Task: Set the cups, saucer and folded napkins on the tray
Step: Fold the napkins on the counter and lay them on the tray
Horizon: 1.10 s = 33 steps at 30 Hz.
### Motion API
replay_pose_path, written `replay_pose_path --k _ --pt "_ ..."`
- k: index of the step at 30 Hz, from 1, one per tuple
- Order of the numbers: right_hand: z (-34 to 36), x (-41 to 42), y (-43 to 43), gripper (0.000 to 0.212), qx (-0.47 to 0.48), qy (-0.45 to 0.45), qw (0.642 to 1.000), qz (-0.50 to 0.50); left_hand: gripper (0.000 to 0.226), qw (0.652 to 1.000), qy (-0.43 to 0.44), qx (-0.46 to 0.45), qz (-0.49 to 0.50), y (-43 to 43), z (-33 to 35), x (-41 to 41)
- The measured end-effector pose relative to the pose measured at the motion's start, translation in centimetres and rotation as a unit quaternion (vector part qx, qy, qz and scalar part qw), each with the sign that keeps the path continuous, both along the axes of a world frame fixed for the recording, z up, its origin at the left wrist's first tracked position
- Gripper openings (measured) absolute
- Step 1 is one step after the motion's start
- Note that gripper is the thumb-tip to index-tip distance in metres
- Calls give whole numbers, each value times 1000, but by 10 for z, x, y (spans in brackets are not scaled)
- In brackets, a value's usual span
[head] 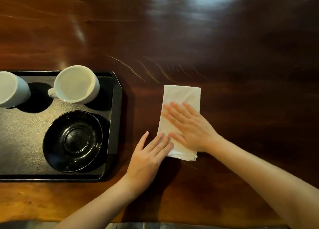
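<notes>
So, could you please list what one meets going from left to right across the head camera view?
White ceramic cup cut off by the edge → white handled cup → round black saucer → left hand → right hand, flat on the folded white napkins.

Shiny wood, soft cloth, smooth cups

The table (224, 47) is dark, glossy wood. The napkin (183, 95) looks like soft white cloth. Both cups (76, 83) are smooth. The saucer (72, 140) is shiny black; the tray (22, 133) is grainy.

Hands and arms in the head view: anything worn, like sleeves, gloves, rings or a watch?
Nothing worn is visible. The left hand and right hand are bare, with no gloves, rings or watch, and both forearms are uncovered down to the frame edge. The nails look short and unpainted.
</notes>
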State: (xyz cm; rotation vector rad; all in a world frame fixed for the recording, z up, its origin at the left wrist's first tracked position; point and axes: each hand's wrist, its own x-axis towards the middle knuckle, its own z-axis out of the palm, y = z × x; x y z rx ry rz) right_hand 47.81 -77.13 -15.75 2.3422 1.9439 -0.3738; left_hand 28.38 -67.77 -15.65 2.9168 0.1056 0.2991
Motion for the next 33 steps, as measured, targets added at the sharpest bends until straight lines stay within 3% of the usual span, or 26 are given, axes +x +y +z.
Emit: replay_pose_path --k 3,8,11,14,18,22,26,30,33 --pt "2 34 -3 59 0 6 997 -71 33 1000 6 -12 6 -1 2 0" --pt "9 47 -4 59 -14 30 997 -70 34 999 30 -27 5 -1 13 10" --pt "21 34 -29 58 21 125 989 -71 25 998 24 -62 -7 7 22 18" --pt "33 12 -60 51 58 238 966 -82 31 992 46 -116 -8 20 31 28" --pt "41 1 -76 72 40 335 935 -108 27 983 55 -174 -9 32 35 39" --pt "39 2 -77 80 41 307 947 -84 36 970 28 -241 -21 39 33 47" --pt "29 0 -72 46 160 251 947 -120 46 958 0 -287 -23 38 30 60" --pt "31 -5 -65 26 221 275 899 -259 29 951 -33 -306 16 38 31 83" --pt "27 -3 -59 25 244 302 855 -344 29 943 -31 -325 57 36 32 103"
